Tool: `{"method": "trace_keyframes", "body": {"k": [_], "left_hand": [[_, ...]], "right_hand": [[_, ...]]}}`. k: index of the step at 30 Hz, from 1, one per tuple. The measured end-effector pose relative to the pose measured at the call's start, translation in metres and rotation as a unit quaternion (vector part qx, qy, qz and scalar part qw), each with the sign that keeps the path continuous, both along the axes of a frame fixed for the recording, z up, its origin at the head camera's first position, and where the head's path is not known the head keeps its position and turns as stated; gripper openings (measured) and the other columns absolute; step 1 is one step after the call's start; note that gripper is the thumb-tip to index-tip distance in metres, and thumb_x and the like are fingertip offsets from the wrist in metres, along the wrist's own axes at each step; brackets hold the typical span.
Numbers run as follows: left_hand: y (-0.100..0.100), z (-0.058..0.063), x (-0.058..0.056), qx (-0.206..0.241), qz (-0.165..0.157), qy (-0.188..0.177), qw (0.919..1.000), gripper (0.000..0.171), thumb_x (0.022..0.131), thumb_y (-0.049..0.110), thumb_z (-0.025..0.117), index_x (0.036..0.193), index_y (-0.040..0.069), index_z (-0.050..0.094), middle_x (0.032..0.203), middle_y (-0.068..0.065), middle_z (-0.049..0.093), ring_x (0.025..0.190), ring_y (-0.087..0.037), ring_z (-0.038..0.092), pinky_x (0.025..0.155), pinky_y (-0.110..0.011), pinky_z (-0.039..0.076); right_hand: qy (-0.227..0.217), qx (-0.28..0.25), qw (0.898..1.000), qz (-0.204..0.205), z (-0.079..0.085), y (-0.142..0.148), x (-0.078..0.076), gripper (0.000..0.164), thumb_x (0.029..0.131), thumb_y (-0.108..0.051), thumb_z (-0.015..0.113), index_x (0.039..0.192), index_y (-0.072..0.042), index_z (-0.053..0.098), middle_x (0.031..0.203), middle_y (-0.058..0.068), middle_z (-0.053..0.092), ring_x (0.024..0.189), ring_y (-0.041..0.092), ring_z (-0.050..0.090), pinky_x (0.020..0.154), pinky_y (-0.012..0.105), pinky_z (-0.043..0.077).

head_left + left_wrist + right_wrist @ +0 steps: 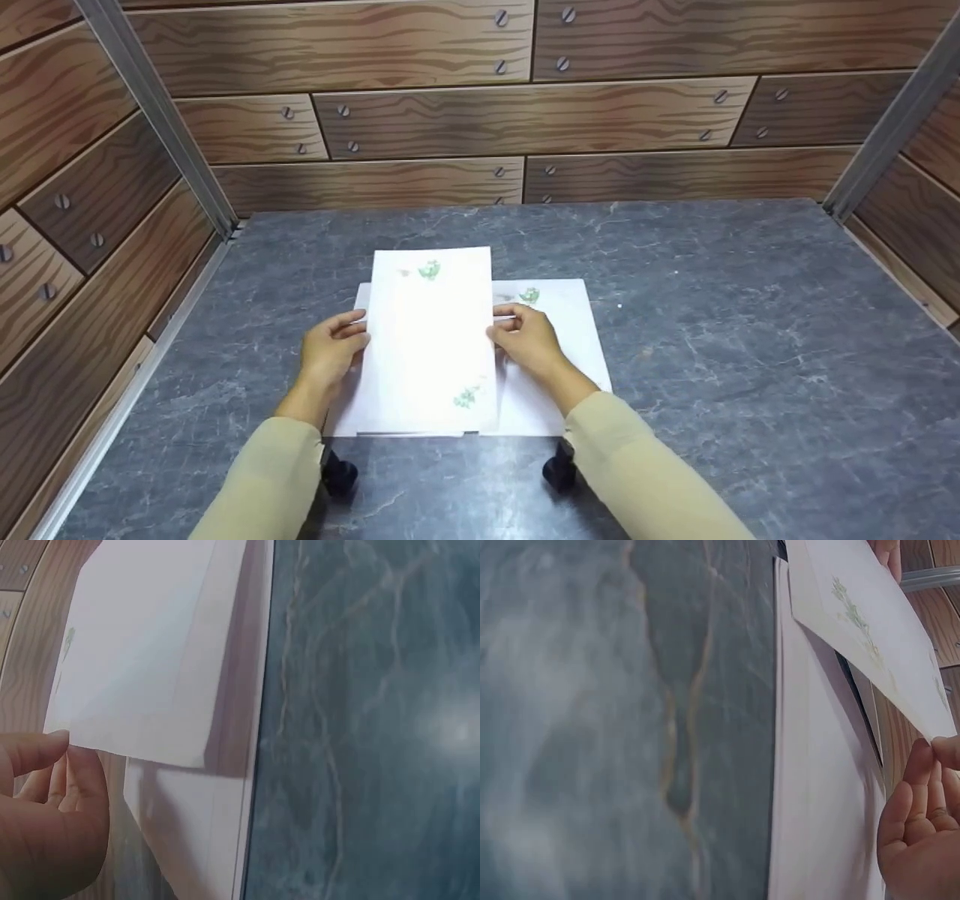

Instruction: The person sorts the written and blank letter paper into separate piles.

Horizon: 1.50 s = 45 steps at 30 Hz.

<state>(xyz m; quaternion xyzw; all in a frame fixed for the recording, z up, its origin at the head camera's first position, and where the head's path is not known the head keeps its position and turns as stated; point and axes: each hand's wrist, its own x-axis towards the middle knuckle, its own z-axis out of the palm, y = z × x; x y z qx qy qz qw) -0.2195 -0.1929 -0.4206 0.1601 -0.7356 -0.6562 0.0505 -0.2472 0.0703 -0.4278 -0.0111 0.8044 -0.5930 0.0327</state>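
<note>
Between both hands is a white sheet of paper (431, 337) with small green plant prints near its top and lower right. My left hand (330, 349) pinches its left edge between thumb and fingers; my right hand (529, 337) pinches the right edge at about the same height. In the left wrist view the held sheet (150, 652) is raised at a slant, its near corner above the paper below. Under it lie more white sheets (559, 352), with a similar green print at their top right. The right wrist view shows the right hand (922, 825) gripping the sheet's edge.
The papers lie on a dark grey marbled table (735, 360). Wood-patterned panels (420, 120) stand behind and at both sides, with metal corner posts (161, 112). Two black knobs (340, 476) show beneath the wrists near the front.
</note>
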Motion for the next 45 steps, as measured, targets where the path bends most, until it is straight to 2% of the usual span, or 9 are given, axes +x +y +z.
{"method": "trace_keyframes", "body": {"k": [8,14,21,27,35,45], "left_hand": [[-0.012,-0.001,0.001,-0.01,0.012,-0.007,0.9999,0.036,0.088,-0.005,0.061,0.123,-0.003,0.06,0.107,-0.014,0.066,0.075,-0.01,0.061,0.059,-0.02,0.05],[-0.019,-0.004,0.002,-0.032,0.017,-0.012,0.9993,0.034,0.09,-0.004,0.059,0.124,-0.005,0.058,0.115,-0.019,0.063,0.097,-0.019,0.061,0.071,-0.019,0.051],[-0.023,-0.004,0.006,-0.064,-0.004,-0.038,0.9972,0.035,0.094,0.002,0.057,0.129,-0.002,0.056,0.124,-0.019,0.059,0.109,-0.028,0.057,0.085,-0.031,0.051],[-0.023,-0.006,0.006,-0.083,-0.002,-0.046,0.9955,0.034,0.094,0.004,0.057,0.128,-0.001,0.058,0.123,-0.019,0.06,0.108,-0.029,0.058,0.087,-0.034,0.05],[-0.023,-0.009,0.005,-0.101,0.013,-0.051,0.9935,0.032,0.094,0.006,0.057,0.125,-0.001,0.06,0.118,-0.02,0.061,0.105,-0.028,0.059,0.083,-0.033,0.052],[-0.024,-0.01,0.007,-0.125,0.016,-0.052,0.9906,0.032,0.094,0.009,0.057,0.125,-0.002,0.06,0.119,-0.021,0.06,0.108,-0.031,0.056,0.09,-0.039,0.048]], "right_hand": [[0.005,0.034,0.999,0.007,-0.002,-0.014,0.003,0.033,0.087,-0.002,0.067,0.12,0.0,0.061,0.089,0.008,0.067,0.07,0.018,0.065,0.059,0.026,0.055],[0.008,0.049,0.999,0.02,-0.004,-0.021,0.007,0.038,0.086,-0.004,0.067,0.124,-0.003,0.06,0.095,0.008,0.068,0.074,0.017,0.065,0.058,0.026,0.054],[0.02,0.066,0.997,0.037,-0.005,-0.024,0.009,0.041,0.086,-0.005,0.067,0.126,-0.003,0.058,0.099,0.008,0.068,0.083,0.019,0.066,0.056,0.027,0.055],[0.021,0.071,0.996,0.05,-0.004,-0.026,0.011,0.044,0.085,-0.004,0.067,0.129,-0.002,0.057,0.101,0.01,0.069,0.079,0.017,0.066,0.057,0.026,0.054],[0.032,0.08,0.994,0.073,-0.004,-0.028,0.014,0.046,0.089,-0.007,0.064,0.132,0.001,0.052,0.107,0.013,0.068,0.095,0.022,0.066,0.074,0.028,0.055],[0.039,0.089,0.992,0.077,-0.004,-0.03,0.015,0.045,0.089,-0.008,0.064,0.131,0.003,0.053,0.109,0.015,0.067,0.102,0.025,0.063,0.081,0.029,0.054]]}}
